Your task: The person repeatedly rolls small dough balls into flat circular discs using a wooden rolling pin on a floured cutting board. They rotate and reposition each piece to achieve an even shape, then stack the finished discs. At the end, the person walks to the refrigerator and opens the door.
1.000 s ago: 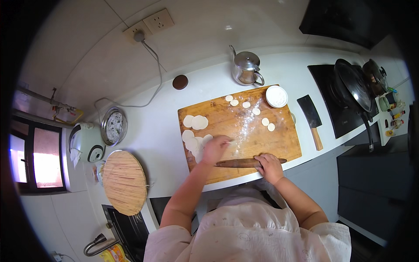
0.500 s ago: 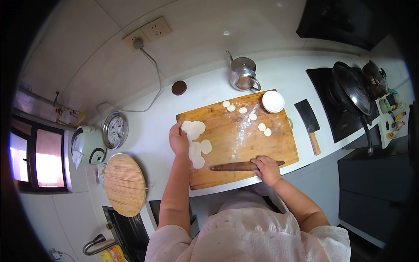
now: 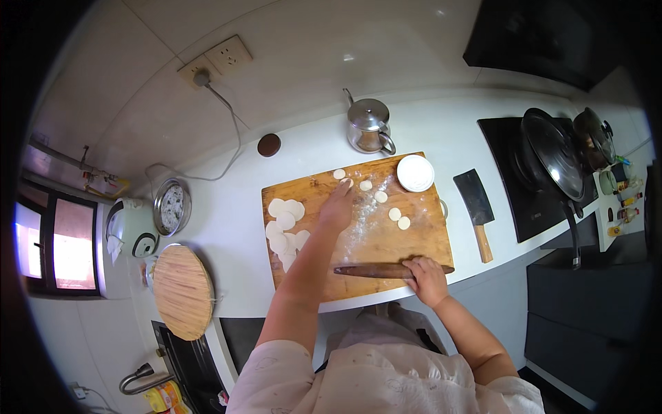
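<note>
Your right hand (image 3: 427, 279) grips the rolling pin (image 3: 372, 271) near the front edge of the board (image 3: 407, 234); your left hand (image 3: 347, 185) reaches the small dough discs (image 3: 365, 185), its closure unclear. Slackening could let the rolling pin roll off; overlapping flat wrappers (image 3: 285, 221) might stick.

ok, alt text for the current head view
A person's left hand is at small dough discs on a floured wooden board; the right hand rests on a dark rolling pin. Flattened rounds overlap at the board's left, a white bowl occupies its far-right corner, and a cleaver lies beyond its right edge.
</note>
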`<state>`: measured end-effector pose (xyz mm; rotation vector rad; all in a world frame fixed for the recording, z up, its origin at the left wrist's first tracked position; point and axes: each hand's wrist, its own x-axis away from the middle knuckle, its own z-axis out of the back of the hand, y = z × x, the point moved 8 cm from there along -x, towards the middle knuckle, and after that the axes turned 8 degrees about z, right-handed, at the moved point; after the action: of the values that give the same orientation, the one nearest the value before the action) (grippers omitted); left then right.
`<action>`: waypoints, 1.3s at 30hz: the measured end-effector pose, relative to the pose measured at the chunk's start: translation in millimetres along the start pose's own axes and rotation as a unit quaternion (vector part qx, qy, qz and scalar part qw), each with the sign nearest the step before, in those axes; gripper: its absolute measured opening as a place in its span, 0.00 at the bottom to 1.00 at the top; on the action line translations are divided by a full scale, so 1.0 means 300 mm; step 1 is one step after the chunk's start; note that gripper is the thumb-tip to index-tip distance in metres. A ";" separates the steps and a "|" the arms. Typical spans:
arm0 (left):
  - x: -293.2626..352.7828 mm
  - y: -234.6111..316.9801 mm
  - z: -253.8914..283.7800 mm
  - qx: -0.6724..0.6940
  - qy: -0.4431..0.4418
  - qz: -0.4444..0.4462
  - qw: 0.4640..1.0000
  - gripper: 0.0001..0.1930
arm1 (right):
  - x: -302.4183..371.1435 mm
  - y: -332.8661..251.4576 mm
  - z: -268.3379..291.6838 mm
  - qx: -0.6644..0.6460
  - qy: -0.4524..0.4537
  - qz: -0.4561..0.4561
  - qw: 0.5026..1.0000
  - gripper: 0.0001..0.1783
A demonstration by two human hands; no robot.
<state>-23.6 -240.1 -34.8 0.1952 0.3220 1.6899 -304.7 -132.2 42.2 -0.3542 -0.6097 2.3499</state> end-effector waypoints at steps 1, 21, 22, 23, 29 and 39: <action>0.034 0.010 0.034 0.029 0.030 0.005 0.999 0.24 | 0.006 0.015 0.005 -0.001 -0.005 -0.003 1.000 0.28; 0.419 0.045 0.066 0.200 -0.045 0.143 0.968 0.11 | -0.050 0.055 -0.036 -0.024 -0.071 0.118 0.990 0.28; 0.425 0.030 0.049 0.228 -0.057 0.168 0.957 0.10 | -0.054 0.054 -0.035 -0.025 -0.067 0.124 0.990 0.28; 0.429 0.029 0.056 0.216 -0.042 0.155 0.963 0.11 | -0.058 0.054 -0.035 -0.026 -0.063 0.131 0.989 0.27; 0.476 0.092 0.130 0.145 -0.045 0.106 0.983 0.12 | -0.063 0.060 -0.041 -0.027 -0.079 0.142 0.986 0.28; 0.484 0.113 0.135 0.112 0.017 0.030 0.993 0.15 | -0.070 0.047 -0.038 -0.034 -0.086 0.155 0.984 0.27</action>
<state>-64.0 -96.6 6.2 0.3459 0.5367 1.7155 -292.4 -152.0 26.9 -0.2947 -0.7653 2.6830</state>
